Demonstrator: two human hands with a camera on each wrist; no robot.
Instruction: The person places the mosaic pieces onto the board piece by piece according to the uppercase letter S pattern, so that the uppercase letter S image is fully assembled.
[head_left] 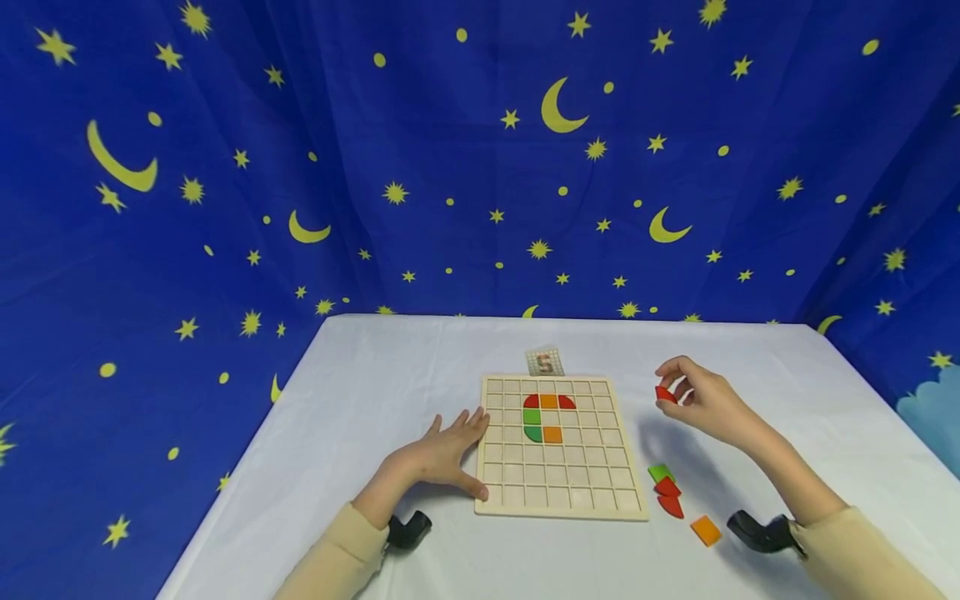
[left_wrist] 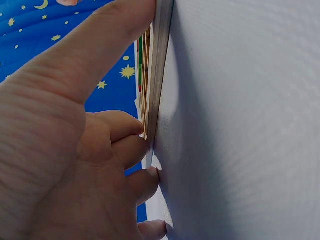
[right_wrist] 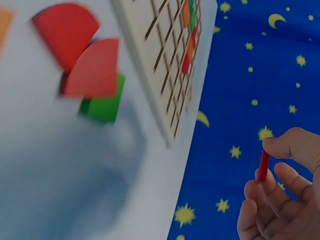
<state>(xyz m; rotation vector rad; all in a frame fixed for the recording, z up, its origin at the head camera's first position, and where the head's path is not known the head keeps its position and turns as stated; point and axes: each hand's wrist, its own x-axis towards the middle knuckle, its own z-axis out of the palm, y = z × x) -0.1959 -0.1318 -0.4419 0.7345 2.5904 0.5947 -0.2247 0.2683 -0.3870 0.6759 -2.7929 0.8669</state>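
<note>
A wooden grid board (head_left: 510, 477) lies on the white table, holding several red, orange and green tiles around its upper middle. My left hand (head_left: 442, 457) rests along the board's left edge, thumb near the lower corner and fingers spread higher up; the left wrist view shows the thumb against the board's side. Raised to the right of the board, my right hand (head_left: 705, 402) pinches a red quarter-circle tile (head_left: 664, 394) between thumb and fingers. In the right wrist view that red tile (right_wrist: 263, 166) appears edge-on.
A small pattern card (head_left: 544, 362) lies just behind the board. Right of the board are a green tile (head_left: 660, 472), two red quarter-circle tiles (head_left: 670, 506) and an orange square tile (head_left: 706, 531). A blue star-patterned curtain (head_left: 450, 167) hangs behind the table (head_left: 390, 358).
</note>
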